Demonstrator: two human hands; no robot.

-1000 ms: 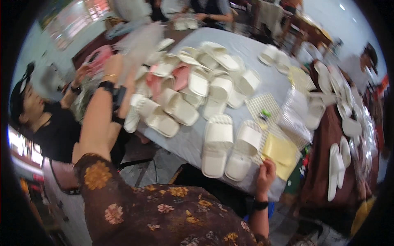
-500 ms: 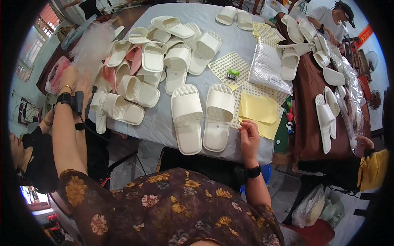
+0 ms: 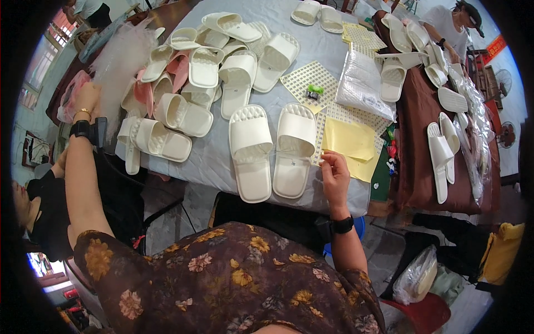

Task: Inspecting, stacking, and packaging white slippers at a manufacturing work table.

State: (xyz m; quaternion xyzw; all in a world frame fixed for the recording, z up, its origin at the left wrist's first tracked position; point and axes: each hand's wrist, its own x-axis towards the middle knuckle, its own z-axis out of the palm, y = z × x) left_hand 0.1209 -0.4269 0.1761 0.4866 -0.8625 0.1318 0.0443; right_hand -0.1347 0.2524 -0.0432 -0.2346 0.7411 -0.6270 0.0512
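A pair of white slide slippers lies side by side at the table's near edge: a left slipper and a right slipper. My right hand is just right of them, by the yellow paper. Its fingers are curled with the tips together, and anything between them is too small to make out. Far to the left, my left hand is stretched out to a pile of clear plastic bags, beside a pink plastic bag. Its fingers are mostly hidden.
A heap of white slippers, with some pink ones, covers the table's left part. Sticker sheets and a silvery padded package lie on the right. More slippers rest on a brown-covered surface. Co-workers sit left and stand far right.
My left hand has shifted slightly left at the plastic bags. Another hand beside it has drawn back. My right hand stays by the yellow paper, and the view has tilted slightly.
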